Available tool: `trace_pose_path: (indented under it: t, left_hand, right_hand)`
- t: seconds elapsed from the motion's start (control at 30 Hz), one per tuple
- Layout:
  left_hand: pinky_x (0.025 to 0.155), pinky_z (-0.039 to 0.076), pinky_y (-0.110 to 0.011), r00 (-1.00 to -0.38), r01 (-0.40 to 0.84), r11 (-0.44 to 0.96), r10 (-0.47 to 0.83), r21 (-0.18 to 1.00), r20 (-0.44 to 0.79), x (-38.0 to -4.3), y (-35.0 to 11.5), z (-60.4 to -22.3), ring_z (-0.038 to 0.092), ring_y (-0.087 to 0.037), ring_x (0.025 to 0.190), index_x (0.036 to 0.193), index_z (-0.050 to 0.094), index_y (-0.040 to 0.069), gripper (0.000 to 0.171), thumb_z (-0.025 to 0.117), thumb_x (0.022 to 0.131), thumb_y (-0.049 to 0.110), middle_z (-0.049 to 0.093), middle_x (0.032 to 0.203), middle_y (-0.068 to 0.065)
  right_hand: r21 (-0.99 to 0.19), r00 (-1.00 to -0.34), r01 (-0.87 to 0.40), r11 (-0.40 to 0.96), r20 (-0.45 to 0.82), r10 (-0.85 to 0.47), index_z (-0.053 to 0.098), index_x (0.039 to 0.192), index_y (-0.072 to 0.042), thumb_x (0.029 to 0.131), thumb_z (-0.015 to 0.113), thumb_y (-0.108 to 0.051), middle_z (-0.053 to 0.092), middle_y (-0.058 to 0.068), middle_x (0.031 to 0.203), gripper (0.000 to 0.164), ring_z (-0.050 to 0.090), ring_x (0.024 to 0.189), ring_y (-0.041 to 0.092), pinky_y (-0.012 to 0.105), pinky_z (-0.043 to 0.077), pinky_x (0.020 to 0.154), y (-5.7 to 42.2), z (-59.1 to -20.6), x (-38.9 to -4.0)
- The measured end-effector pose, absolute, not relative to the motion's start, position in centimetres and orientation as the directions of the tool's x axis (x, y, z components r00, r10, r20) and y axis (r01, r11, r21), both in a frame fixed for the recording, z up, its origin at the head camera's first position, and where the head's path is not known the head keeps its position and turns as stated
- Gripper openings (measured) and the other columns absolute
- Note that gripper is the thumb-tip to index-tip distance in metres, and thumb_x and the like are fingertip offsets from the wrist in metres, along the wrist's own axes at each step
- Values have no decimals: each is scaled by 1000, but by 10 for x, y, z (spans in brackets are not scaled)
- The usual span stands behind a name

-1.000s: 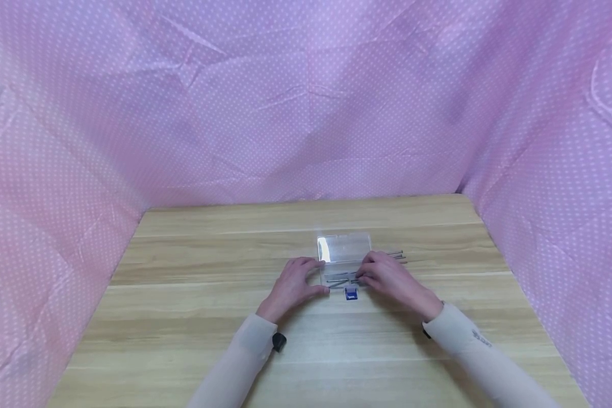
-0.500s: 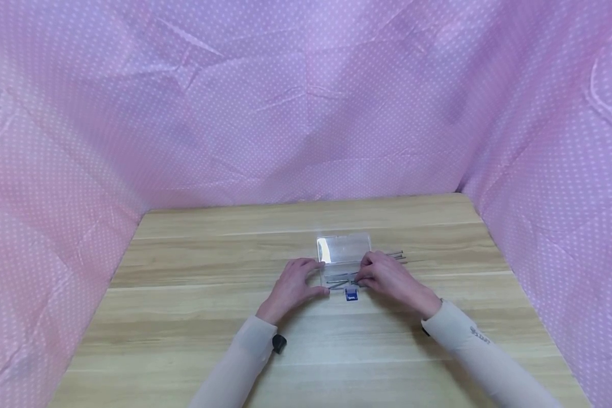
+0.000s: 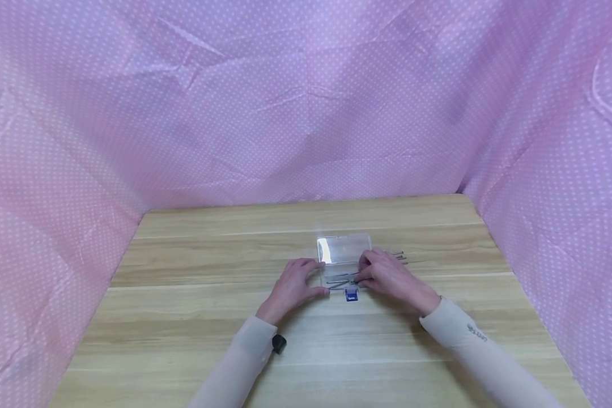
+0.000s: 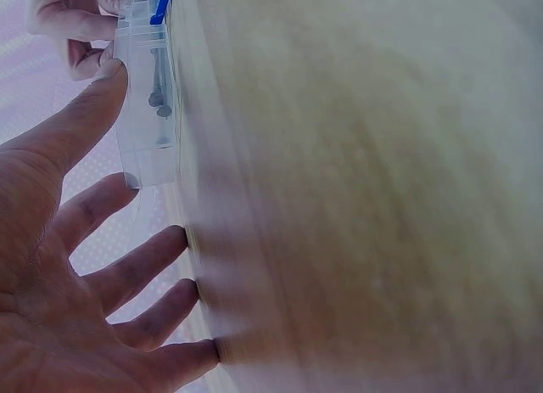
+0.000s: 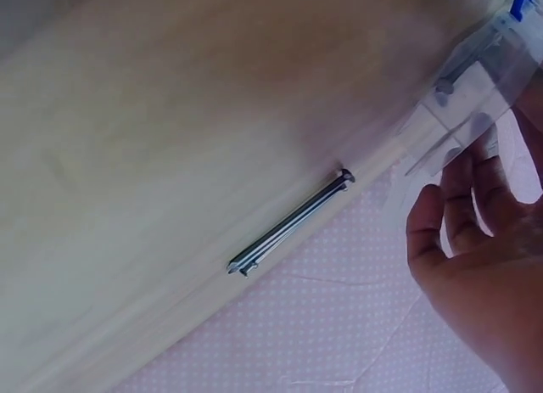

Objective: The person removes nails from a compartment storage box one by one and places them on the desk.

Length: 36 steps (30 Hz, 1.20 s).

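Note:
A clear plastic box lies with its lid folded back and a blue latch at the front. Several metal nails lie in its base. My left hand holds the box's left end, thumb at the front corner and index finger at the back one; its other fingertips rest on the table. My right hand reaches over the right end, its thumb and index fingertips together at the ends of the nails. In the right wrist view, the curled fingers lie at the box wall, partly hidden by it.
Several loose nails lie together on the wooden table, to the right of the box and just beyond the right hand. Pink dotted cloth hangs along the back and both sides.
The right hand shifts slightly at the box, and a nail near its fingertips changes position a little. The left hand and the box stay in place.

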<state>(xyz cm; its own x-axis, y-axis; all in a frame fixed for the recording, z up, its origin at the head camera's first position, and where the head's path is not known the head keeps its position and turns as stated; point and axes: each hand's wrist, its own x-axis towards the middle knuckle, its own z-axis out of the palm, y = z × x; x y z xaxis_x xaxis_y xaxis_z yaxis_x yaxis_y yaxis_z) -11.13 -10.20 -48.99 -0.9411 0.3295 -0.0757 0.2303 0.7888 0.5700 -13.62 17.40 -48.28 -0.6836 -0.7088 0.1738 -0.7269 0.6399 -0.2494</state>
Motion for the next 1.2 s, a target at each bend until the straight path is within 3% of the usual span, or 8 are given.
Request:
trace_pose_path:
  t: [0.73,1.2]
  left_hand:
    - [117,38,-53,-945,218,790,318,574,-78,-111,-100,-491,43,-33,142,143,62,21,70,86,82,45,54,150,-9]
    - [118,37,-52,-941,235,786,331,572,-69,-111,-100,-492,44,-33,141,143,62,19,70,86,83,46,55,149,-10]
  right_hand:
    - [-178,-603,-797,577,177,-778,83,94,-21,85,85,-20,59,-7,97,9,48,93,16,33,43,81,172,-482,-139]
    - [-220,-617,-783,582,163,-770,79,97,-18,93,78,-18,60,-5,103,5,51,99,16,35,46,85,176,-482,-136]
